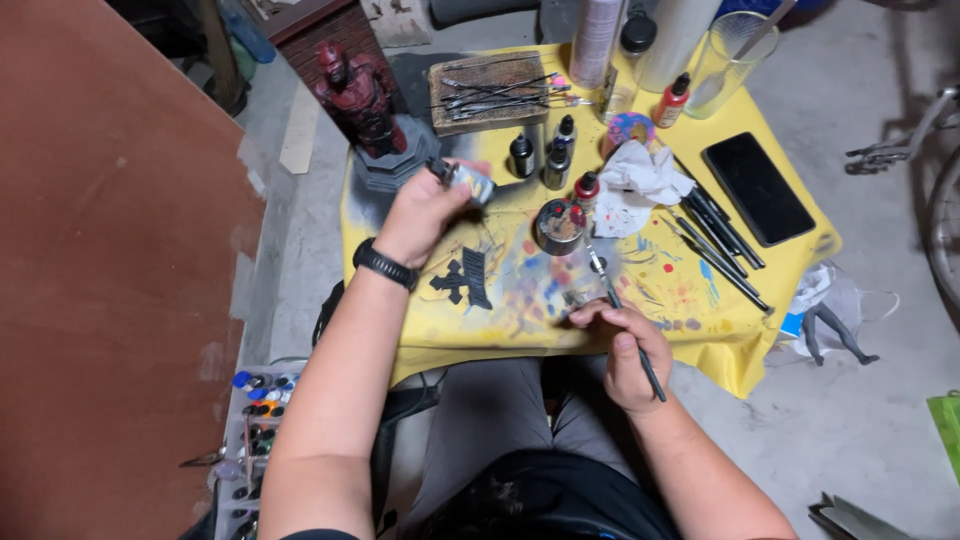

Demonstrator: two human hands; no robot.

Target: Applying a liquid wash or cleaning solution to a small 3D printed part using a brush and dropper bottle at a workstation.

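A statue [362,95] is standing at the table's [700,345] far left corner, a phone [757,187] is lying right, brushes [715,240] between phone and tissue [640,180].

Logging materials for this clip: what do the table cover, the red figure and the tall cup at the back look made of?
Table cover: thin yellow sheet, likely plastic or cloth; it drapes, paint-stained. Red figure: probably resin or plastic, glossy dark red. Tall cup: clear plastic or glass, see-through.

Black wristband [385,265]; grey trousers [490,420]; bare forearms.
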